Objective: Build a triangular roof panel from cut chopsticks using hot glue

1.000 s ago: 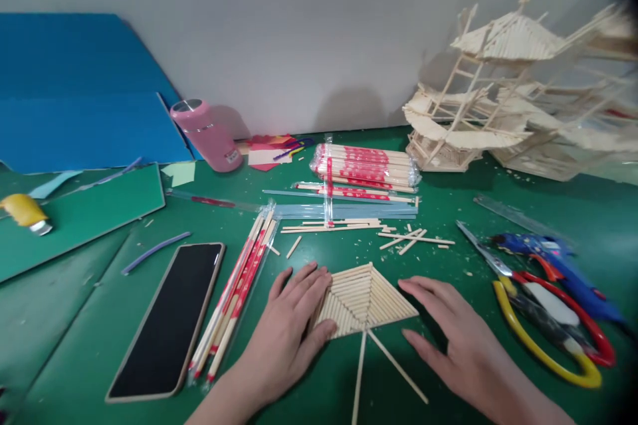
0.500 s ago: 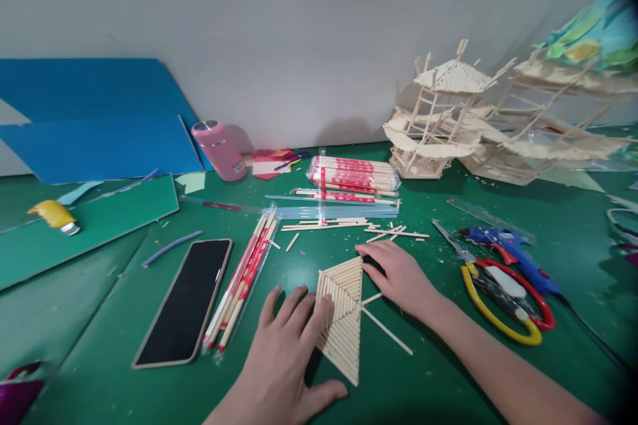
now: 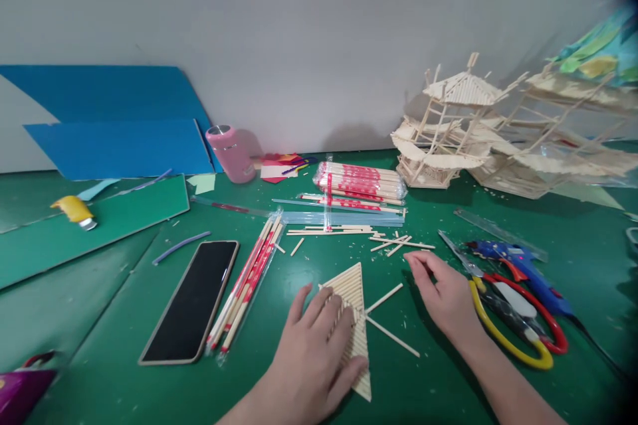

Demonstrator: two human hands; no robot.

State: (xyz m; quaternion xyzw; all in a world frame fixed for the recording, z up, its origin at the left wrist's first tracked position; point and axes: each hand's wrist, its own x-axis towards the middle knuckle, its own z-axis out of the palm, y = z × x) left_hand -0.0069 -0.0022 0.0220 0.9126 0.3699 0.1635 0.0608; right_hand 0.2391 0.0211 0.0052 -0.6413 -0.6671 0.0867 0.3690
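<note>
A panel of thin wooden sticks (image 3: 355, 287) lies flat on the green table (image 3: 124, 319), in the middle front of the view. Its long edge runs almost straight away from the person, leaning very slightly, with 1 sharp corner at the far end and 1 at the near end. A blunter corner is directed to the left. From about the middle of the long edge, 2 sticks come out on the right side: the upper stick (image 3: 386, 297) points far and right, and the lower stick (image 3: 393, 336) points near and right.

The left hand (image 3: 316, 345) rests palm down over the left part of the panel, its fingers spread and not clenched. The right hand (image 3: 443, 292) is apart from the panel, just beside some crossed sticks (image 3: 399, 243); its thumb and forefinger are close together, but I cannot tell whether they grasp anything. To the right of this hand are the scissors (image 3: 478, 272), their blades pointing far and left, and a blue glue gun (image 3: 528, 269).
</note>
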